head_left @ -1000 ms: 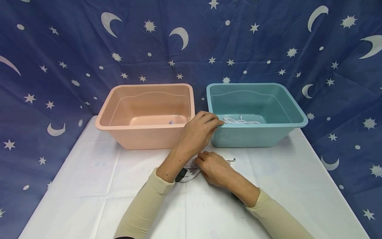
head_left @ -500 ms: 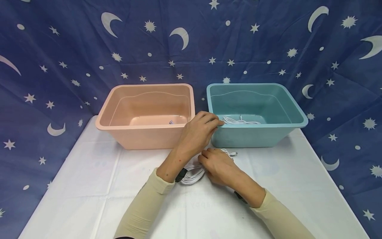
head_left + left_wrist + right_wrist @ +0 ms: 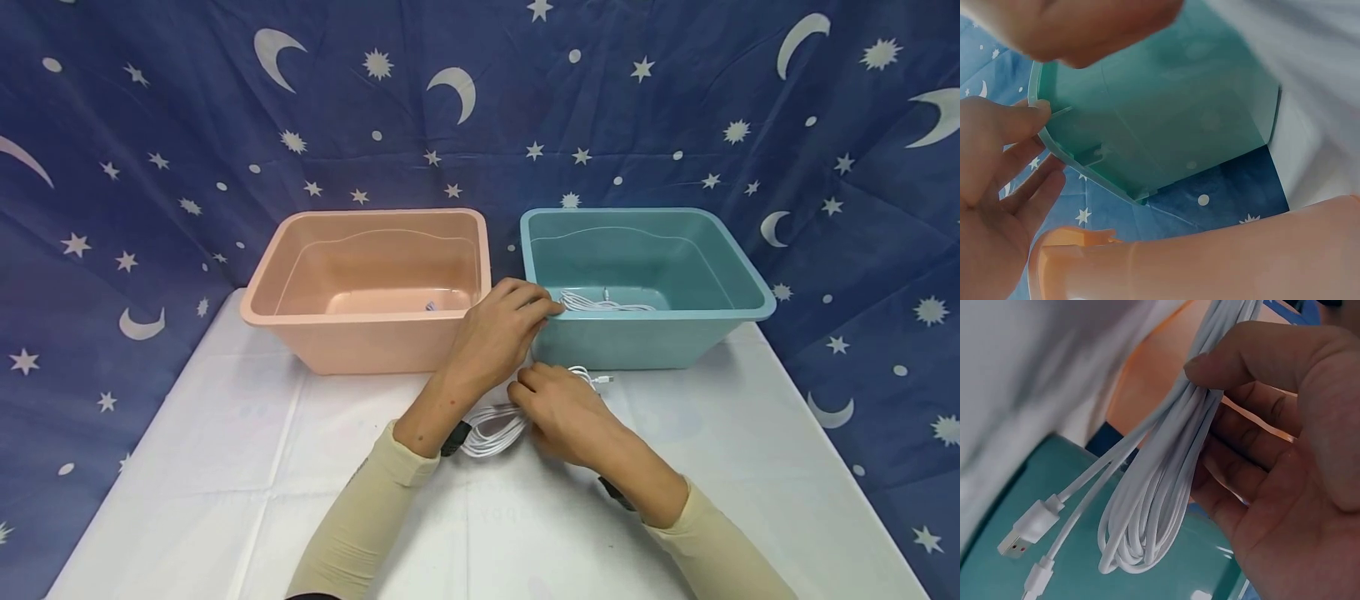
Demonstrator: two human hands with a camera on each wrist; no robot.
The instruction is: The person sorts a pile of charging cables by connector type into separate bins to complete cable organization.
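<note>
My left hand [image 3: 501, 327] holds the near left corner of the teal bin [image 3: 618, 343]. In the left wrist view the thumb presses the bin's rim [image 3: 1054, 144] while the fingers reach behind it. Just below, in front of the bins, my right hand [image 3: 566, 410] pinches a coiled white USB cable [image 3: 1154, 481] between thumb and fingers. One loop end hangs free in the right wrist view, beside a USB plug [image 3: 1036, 522] and a smaller connector [image 3: 1038, 578]. From the head, my right hand covers the coil's middle, and its loops show near my left wrist.
Another white cable [image 3: 600, 305] lies inside the teal bin. To the left stands a peach bin [image 3: 375, 346] with a small pale item [image 3: 431, 306] on its floor. Both bins stand on a white-covered table [image 3: 187, 467] before a blue star-and-moon curtain [image 3: 337, 108].
My right hand has shifted to the right and slightly away from me, drawing the coiled cable along. The left hand has stayed at the teal bin's corner.
</note>
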